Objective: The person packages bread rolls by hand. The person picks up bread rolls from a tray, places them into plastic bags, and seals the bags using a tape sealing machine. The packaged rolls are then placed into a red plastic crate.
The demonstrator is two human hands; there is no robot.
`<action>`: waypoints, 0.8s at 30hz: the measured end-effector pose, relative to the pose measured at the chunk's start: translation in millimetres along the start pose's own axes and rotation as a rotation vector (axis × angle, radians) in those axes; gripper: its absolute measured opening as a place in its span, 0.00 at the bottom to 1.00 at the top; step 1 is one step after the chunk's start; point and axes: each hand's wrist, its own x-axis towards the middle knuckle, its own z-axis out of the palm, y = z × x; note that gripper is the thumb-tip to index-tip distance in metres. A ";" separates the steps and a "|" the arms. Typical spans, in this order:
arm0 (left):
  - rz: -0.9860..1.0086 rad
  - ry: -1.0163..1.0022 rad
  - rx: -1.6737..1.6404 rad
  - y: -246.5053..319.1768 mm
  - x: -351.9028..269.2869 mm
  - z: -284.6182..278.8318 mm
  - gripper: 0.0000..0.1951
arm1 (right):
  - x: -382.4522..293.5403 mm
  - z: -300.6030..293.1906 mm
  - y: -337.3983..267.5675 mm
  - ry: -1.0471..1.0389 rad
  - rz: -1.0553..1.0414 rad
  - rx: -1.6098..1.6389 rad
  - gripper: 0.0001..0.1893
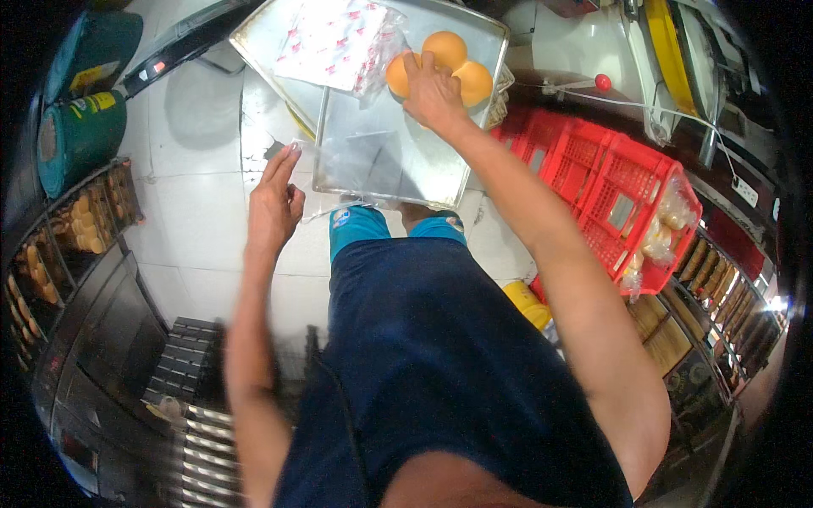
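My right hand (pixel 437 94) reaches over a cluster of round golden buns (pixel 444 49) on a metal tray (pixel 400 162). Its fingers curl down between the buns and grip them, and the palm hides part of the cluster. My left hand (pixel 274 202) is raised over the floor, left of the tray. Thin clear plastic, apparently a bag (pixel 346 181), stretches from its fingertips across the tray's near left corner; its outline is hard to make out. A stack of printed plastic packaging (pixel 336 47) lies on another metal tray (pixel 263 47), left of the buns.
Red plastic crates (pixel 591 184) holding bagged bread (pixel 664 222) stand at my right. A white cable (pixel 648 109) runs to a power strip (pixel 744 192). Bread racks (pixel 82 222) stand at left, with a teal bin (pixel 86 140) behind. A slatted metal surface (pixel 206 444) is at lower left.
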 end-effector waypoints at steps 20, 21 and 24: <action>0.089 0.178 -0.028 -17.8 -8.2 -7.7 0.30 | -27.4 43.6 6.6 0.008 -0.389 0.163 0.47; 0.112 0.294 0.016 -10.9 -2.2 -25.9 0.31 | -39.0 53.7 6.2 0.024 -0.396 0.174 0.47; 0.174 0.726 0.289 4.1 5.8 -93.1 0.32 | -63.6 61.8 6.4 0.278 -0.634 0.186 0.44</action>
